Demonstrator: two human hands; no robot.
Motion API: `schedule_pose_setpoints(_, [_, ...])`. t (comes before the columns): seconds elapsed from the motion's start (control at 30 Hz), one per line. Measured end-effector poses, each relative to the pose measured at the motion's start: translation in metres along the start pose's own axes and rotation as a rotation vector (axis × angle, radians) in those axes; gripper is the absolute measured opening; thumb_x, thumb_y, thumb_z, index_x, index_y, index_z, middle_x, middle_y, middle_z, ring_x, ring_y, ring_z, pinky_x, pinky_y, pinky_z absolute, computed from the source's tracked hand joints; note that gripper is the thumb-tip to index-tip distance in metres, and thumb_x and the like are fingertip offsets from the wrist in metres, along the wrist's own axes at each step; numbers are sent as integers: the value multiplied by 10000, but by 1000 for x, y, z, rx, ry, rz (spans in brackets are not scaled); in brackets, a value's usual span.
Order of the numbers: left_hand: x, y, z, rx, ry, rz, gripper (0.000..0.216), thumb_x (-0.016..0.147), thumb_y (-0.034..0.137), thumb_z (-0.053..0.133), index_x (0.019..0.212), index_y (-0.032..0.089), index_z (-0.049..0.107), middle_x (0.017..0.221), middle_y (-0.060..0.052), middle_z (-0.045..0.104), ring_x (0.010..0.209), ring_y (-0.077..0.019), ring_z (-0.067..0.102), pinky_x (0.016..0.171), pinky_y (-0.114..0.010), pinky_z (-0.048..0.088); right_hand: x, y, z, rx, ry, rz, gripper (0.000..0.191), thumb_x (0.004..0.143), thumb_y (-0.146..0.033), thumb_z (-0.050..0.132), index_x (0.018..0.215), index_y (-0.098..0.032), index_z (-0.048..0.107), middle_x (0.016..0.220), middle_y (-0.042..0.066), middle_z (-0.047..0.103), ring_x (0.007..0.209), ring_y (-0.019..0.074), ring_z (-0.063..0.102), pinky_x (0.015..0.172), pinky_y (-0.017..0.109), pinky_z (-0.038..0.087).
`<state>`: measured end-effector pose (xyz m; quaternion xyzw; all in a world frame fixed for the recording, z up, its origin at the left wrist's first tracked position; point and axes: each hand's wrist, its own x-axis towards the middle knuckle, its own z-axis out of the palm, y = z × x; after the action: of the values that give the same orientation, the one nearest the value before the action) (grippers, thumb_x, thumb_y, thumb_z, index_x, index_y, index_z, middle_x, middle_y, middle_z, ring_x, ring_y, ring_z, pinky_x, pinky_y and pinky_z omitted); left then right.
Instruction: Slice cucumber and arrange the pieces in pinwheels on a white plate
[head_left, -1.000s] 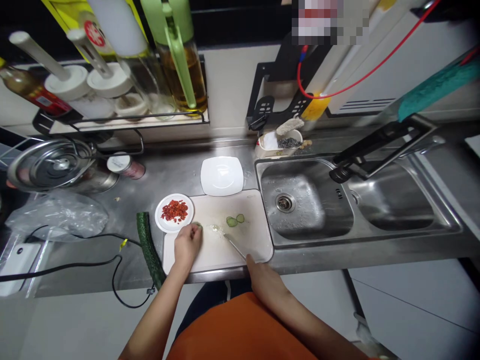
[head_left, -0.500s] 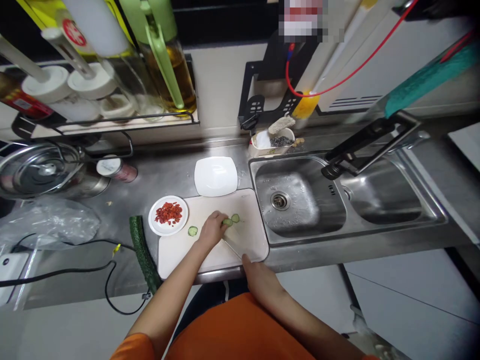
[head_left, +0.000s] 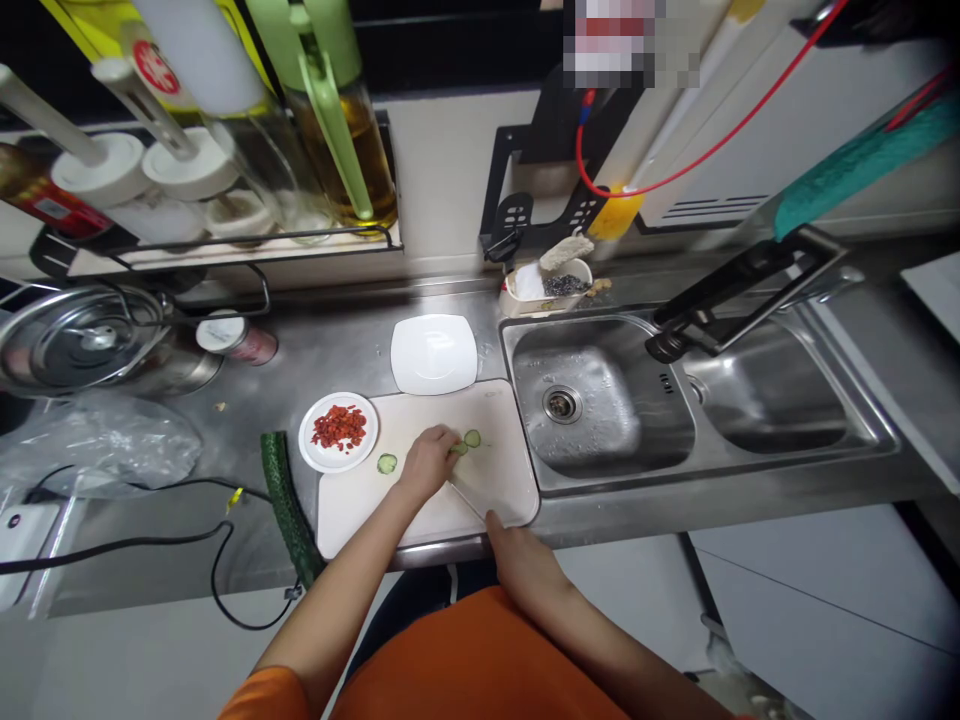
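My left hand (head_left: 429,462) is closed over the cutting board (head_left: 360,520), its fingertips pinching a cucumber slice (head_left: 459,449). A second round slice (head_left: 472,438) lies just to the right of those fingers, and another pale green slice (head_left: 387,463) rests to the left of the hand. My right hand (head_left: 525,555) grips a knife (head_left: 474,503) at the board's front edge. The blade lies low over the board, pointing toward my left fingers; the handle is hidden in my fist. At the board's left corner stands a white plate (head_left: 307,452) of chopped red pieces (head_left: 339,428).
A whole cucumber (head_left: 285,505) lies left of the board by a black cable (head_left: 217,550). Behind the board sits a white square dish (head_left: 433,355). The double sink (head_left: 600,400) adjoins on the right. A seasoning rack (head_left: 247,250) overhangs the back left.
Everything has shifted very slightly in the view. Both hands keep nearly the same pose, the left on the cucumber slice and the right on the knife.
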<state>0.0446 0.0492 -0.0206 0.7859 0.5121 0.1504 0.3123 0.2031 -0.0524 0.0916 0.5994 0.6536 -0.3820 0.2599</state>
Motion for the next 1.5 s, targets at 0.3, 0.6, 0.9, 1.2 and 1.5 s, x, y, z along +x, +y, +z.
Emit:
schedule_pose_setpoints(0.3, [0, 6, -12, -178, 4, -114, 74, 757, 130, 569, 746, 196, 602, 701, 13, 604, 691, -131, 542, 667, -244, 420, 1, 2, -1, 0, -10, -8, 464, 818, 19, 303, 1226, -133, 465, 930, 153, 666, 900, 259, 649, 671, 303, 466])
schedule_pose_setpoints(0.6, [-12, -22, -50, -152, -216, -134, 147, 790, 134, 490, 798, 182, 628, 688, 29, 613, 665, -108, 542, 630, -205, 393, 5, 8, 1, 29, -29, -14, 494, 780, 35, 317, 1220, -146, 450, 923, 148, 657, 921, 268, 636, 680, 304, 450])
schedule_pose_setpoints(0.9, [-18, -33, -29, -4, 64, -45, 262, 845, 171, 510, 1081, 202, 620, 1027, -64, 656, 979, -187, 588, 885, -310, 456, 6, 6, -1, 25, -40, -9, 510, 775, 34, 331, 1244, -142, 427, 923, 141, 654, 931, 259, 629, 674, 290, 427])
schedule_pose_setpoints(1.2, [-49, -18, -6, 64, 271, -271, 220, 835, 278, 566, 1023, 175, 612, 939, -84, 612, 880, -204, 579, 827, -339, 476, 17, -4, -2, -46, 114, -26, 451, 850, -17, 308, 1268, -147, 414, 916, 132, 660, 922, 236, 634, 675, 264, 435])
schedule_pose_setpoints(1.5, [-46, -14, 0, 71, 307, -303, 201, 832, 215, 538, 1007, 175, 628, 929, -82, 617, 902, -207, 571, 823, -326, 462, 30, -17, -13, -114, 137, -55, 406, 890, -36, 285, 1266, -134, 401, 918, 141, 670, 930, 215, 644, 705, 253, 461])
